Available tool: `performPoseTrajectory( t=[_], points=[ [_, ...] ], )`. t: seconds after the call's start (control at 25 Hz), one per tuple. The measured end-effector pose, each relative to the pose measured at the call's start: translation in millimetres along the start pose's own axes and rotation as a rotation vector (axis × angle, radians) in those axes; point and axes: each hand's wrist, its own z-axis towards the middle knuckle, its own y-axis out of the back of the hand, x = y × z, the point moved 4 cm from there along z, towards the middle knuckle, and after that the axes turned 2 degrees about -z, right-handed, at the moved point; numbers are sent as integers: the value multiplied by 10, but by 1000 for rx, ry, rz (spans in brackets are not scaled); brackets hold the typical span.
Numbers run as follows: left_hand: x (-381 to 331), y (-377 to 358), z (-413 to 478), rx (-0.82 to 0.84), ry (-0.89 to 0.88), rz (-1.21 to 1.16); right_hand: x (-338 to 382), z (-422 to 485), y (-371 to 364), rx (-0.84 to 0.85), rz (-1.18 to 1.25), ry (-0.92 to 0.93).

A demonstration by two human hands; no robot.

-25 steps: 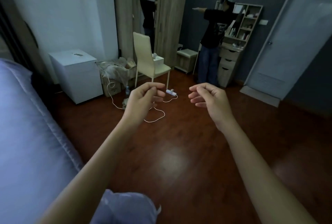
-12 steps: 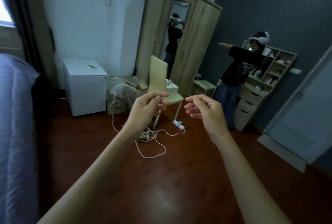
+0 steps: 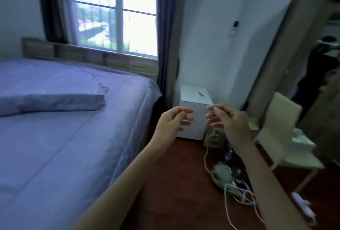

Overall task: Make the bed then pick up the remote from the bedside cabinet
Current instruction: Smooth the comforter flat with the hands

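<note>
The bed (image 3: pixel 77 143) fills the left, covered by a smooth purple sheet, with a folded purple blanket or pillow (image 3: pixel 51 99) lying flat near the headboard. A white bedside cabinet (image 3: pixel 195 104) stands beyond the bed's far corner, and a small yellowish object (image 3: pixel 199 93), perhaps the remote, lies on its top. My left hand (image 3: pixel 173 121) and my right hand (image 3: pixel 228 121) are raised in front of the cabinet, fingers loosely curled with thumb tips near fingertips. Both hands hold nothing.
White cables and a power strip (image 3: pixel 224 176) lie tangled on the wooden floor at right. A cream chair (image 3: pixel 283 134) stands beside a wooden wardrobe (image 3: pixel 287 60) with a mirror. Dark curtains (image 3: pixel 165 36) frame the window behind the headboard.
The view has swung left from the room's far side to the bed, window and cabinet. Both hands have stayed raised in the same loose pinch, now nearer the cabinet.
</note>
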Motion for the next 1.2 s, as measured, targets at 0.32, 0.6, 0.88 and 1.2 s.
performPoseTrajectory(
  t=[0.32, 0.6, 0.88, 1.2],
  points=[
    [195, 534, 1008, -236, -8, 154, -120, 1916, -631, 255, 173, 173],
    [981, 1661, 1183, -576, 235, 303, -863, 2433, -2202, 677, 287, 58],
    [1783, 2775, 1878, -776, 365, 292, -1397, 3327, -3386, 809, 270, 27],
    [2808, 3368, 2528, -842, 604, 329, -2422, 3858, -4462, 978, 159, -177]
  ],
)
